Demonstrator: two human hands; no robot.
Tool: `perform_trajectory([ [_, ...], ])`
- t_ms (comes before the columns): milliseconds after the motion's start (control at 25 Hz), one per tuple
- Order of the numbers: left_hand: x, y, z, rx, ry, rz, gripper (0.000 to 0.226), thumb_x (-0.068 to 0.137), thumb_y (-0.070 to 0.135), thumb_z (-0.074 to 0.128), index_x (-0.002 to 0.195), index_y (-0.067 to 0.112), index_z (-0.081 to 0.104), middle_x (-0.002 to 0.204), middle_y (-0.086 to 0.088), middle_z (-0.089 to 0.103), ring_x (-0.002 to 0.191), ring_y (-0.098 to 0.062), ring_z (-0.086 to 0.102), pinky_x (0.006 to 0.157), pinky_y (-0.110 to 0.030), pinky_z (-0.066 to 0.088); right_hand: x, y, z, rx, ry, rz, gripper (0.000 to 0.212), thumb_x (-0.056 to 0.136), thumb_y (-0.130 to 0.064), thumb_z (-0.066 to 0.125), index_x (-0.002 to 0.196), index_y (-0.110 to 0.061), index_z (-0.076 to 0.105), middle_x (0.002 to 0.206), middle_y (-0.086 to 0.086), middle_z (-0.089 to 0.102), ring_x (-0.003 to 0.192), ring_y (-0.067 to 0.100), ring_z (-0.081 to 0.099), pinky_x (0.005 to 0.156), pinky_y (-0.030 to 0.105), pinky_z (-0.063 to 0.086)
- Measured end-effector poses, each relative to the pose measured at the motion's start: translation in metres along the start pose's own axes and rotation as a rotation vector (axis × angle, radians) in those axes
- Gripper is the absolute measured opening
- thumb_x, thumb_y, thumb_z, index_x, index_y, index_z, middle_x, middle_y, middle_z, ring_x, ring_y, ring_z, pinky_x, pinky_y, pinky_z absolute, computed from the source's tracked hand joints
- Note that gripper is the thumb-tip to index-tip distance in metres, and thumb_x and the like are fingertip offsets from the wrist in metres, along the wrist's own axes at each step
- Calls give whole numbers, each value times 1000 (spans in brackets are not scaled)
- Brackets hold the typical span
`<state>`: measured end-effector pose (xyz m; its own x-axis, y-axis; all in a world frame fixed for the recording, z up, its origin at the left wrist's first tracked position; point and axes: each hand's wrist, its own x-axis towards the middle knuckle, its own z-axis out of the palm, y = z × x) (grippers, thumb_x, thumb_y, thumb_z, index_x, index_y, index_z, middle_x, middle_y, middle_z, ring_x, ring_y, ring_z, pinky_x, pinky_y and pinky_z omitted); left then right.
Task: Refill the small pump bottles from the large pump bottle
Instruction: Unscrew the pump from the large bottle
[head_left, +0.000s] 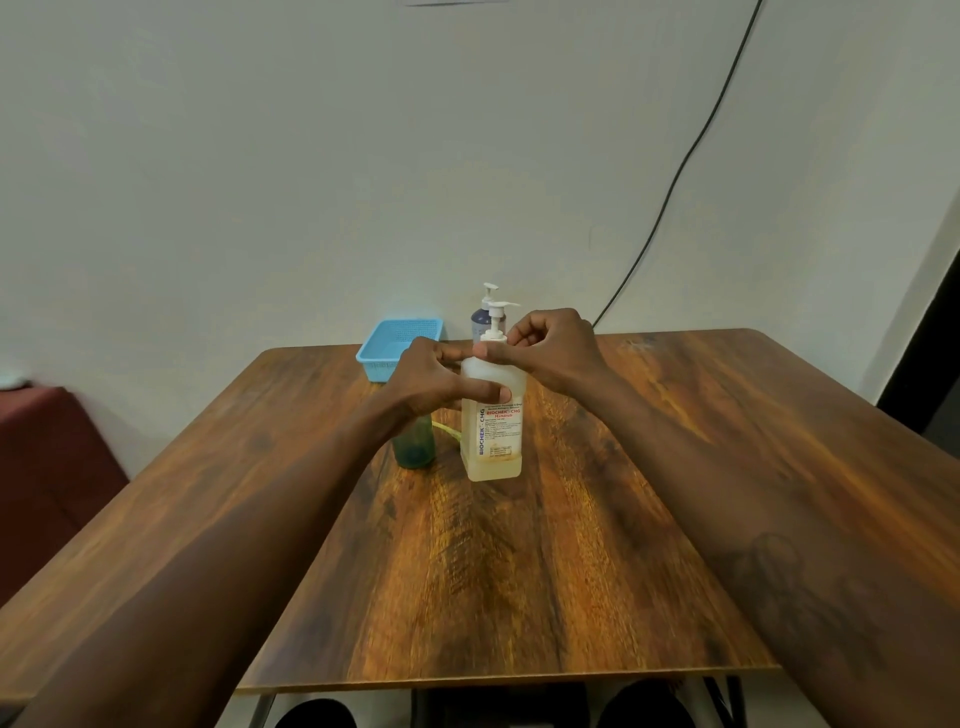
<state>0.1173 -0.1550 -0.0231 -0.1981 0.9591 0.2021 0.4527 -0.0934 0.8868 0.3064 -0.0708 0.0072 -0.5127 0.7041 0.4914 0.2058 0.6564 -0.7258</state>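
The large pump bottle (492, 434), clear with pale yellow liquid low inside and a white label, stands upright mid-table. My left hand (435, 379) wraps its upper body from the left. My right hand (553, 349) pinches the white collar of its pump at the neck. A small green bottle (414, 441) stands just left of it, partly hidden under my left wrist, with no pump on it that I can see; a thin yellowish tube (448, 431) lies beside it. A small blue-grey pump bottle (480, 318) stands behind, near the wall.
A light blue plastic basket (400, 345) sits at the table's (519, 571) far edge, left of the bottles. A black cable (675, 176) runs down the wall behind. A dark red seat (47, 457) is to the left of the table.
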Motion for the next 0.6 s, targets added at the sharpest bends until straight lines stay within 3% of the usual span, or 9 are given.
perform_trajectory([
  [200, -2, -2, -1, -2, -31, 6, 46, 65, 38, 97, 106, 22, 81, 101, 4, 82, 93, -15, 80, 72, -27, 64, -5, -3, -9, 65, -229, 41, 30, 99, -29, 64, 122, -12, 72, 112, 0, 73, 96, 10, 68, 73, 21, 50],
  [280, -2, -3, -1, -2, -38, 5, 51, 61, 43, 96, 105, 22, 81, 101, 4, 82, 94, -15, 80, 75, -30, 65, -8, -6, -10, 108, -316, 90, 31, 103, -33, 57, 124, -15, 70, 114, -1, 72, 98, 13, 68, 75, 22, 52],
  [400, -1, -5, 4, 43, -38, 12, 48, 62, 42, 97, 103, 25, 79, 97, 7, 82, 91, -14, 80, 77, -32, 65, -9, -8, -2, -73, -156, 17, 38, 89, -55, 69, 97, -19, 73, 85, -7, 69, 73, 6, 63, 59, 16, 45],
  [480, -1, -5, 7, 70, -33, 5, 48, 64, 41, 98, 104, 26, 77, 96, 10, 82, 89, -12, 80, 77, -32, 66, -7, -9, 0, -110, -25, 22, 41, 77, -55, 81, 91, -17, 76, 78, -9, 69, 65, 3, 62, 51, 10, 42],
  [520, -1, -6, 8, 72, -33, -1, 48, 64, 40, 98, 104, 26, 77, 97, 10, 82, 89, -11, 80, 77, -32, 66, -6, -9, -1, -90, -26, 35, 41, 76, -51, 84, 94, -15, 78, 81, -8, 71, 69, 4, 66, 53, 10, 46],
  [600, -1, -7, 7, 70, -34, -1, 49, 63, 42, 97, 105, 26, 78, 99, 9, 82, 91, -12, 80, 80, -36, 66, -4, -5, -5, 37, -113, 63, 41, 83, -36, 83, 116, -12, 74, 102, 3, 76, 92, 14, 72, 74, 23, 59],
])
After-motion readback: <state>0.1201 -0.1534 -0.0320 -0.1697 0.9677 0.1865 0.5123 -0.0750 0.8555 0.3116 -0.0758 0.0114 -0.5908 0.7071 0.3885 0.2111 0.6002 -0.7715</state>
